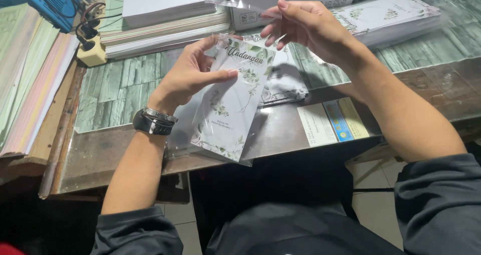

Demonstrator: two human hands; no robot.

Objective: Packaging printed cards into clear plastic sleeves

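The left hand (193,77) grips a floral card (231,104) sleeved in a clear plastic bag (220,150), upright over the near edge of the table (125,155), while the right hand (305,24) pinches a thin clear strip (235,4) just above it. This looks like the sealing step; the open flap probably needs folding down squarely and pressing flat.

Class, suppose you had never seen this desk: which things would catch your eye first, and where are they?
First, the white floral card in a clear sleeve, held upright at centre by the left hand. Just above, the right hand pinches a clear plastic strip. Then the paper stacks at the table's far edge.
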